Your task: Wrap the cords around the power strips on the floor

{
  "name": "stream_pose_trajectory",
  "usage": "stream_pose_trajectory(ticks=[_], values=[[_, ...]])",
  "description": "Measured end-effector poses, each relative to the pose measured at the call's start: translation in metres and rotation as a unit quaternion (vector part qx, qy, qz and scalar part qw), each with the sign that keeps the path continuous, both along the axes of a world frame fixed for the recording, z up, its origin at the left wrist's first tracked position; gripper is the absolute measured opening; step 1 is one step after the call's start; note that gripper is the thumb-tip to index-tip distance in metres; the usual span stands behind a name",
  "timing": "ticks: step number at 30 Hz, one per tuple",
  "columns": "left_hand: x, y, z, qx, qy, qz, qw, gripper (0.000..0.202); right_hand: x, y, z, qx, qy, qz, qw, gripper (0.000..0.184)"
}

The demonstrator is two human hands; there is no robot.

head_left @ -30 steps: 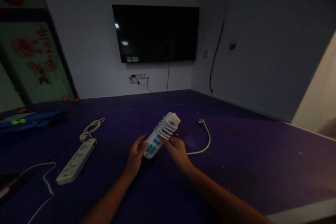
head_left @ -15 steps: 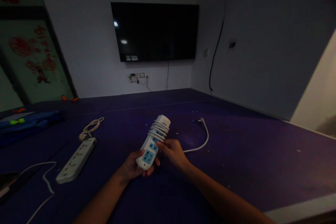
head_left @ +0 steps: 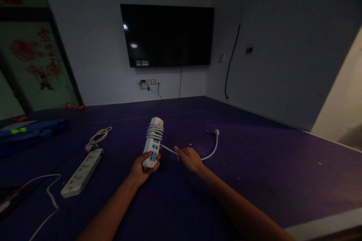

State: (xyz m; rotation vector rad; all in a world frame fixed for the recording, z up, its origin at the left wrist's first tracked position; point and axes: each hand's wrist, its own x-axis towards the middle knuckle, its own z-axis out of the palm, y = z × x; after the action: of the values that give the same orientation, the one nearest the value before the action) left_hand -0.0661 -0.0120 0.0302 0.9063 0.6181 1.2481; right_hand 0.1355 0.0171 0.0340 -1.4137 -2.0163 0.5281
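My left hand (head_left: 143, 167) is closed around the lower end of a white power strip (head_left: 149, 145) with blue sockets, held tilted above the purple surface. Several turns of its white cord (head_left: 155, 131) are wound around the upper end. From the strip the loose cord runs rightward to my right hand (head_left: 190, 158), whose thumb and fingers pinch it. Past that hand the cord curves over the surface and ends in a white plug (head_left: 217, 132) with its prongs pointing left.
Left of my hands lies a second white power strip (head_left: 82, 175) with a bundled cord (head_left: 98, 135). A thin white cable (head_left: 51, 194) and blue cloth (head_left: 36, 130) are farther left. A television (head_left: 169, 35) hangs on the far wall; a black cable (head_left: 233, 54) dangles at right.
My left hand has carried the power strip left and turned it more upright. My right hand has come off the strip and moved slightly right, drawing out cord between them.
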Motion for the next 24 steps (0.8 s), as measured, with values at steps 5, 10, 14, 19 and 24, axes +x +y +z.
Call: stream_pose_trajectory(ticks=[5, 10, 14, 19, 24], values=[[0.003, 0.003, -0.001, -0.012, 0.092, 0.088, 0.992, 0.037, -0.003, -0.006, 0.007, 0.049, -0.007, -0.058, 0.997, 0.061], [0.01, 0.002, -0.002, -0.009, 0.112, 0.112, 0.987, 0.034, 0.0, -0.01, 0.015, 0.084, 0.011, -0.113, 0.99, 0.056], [0.015, 0.0, 0.0, -0.002, 0.131, 0.123, 0.984, 0.033, -0.001, -0.012, 0.016, 0.104, 0.013, -0.113, 0.988, 0.053], [0.021, 0.0, 0.001, 0.003, 0.152, 0.157, 0.976, 0.04, -0.006, -0.014, 0.014, 0.121, 0.02, -0.115, 0.986, 0.052], [0.026, -0.004, 0.004, 0.036, 0.206, 0.193, 0.959, 0.05, -0.006, -0.016, 0.015, 0.135, 0.047, -0.117, 0.983, 0.054]])
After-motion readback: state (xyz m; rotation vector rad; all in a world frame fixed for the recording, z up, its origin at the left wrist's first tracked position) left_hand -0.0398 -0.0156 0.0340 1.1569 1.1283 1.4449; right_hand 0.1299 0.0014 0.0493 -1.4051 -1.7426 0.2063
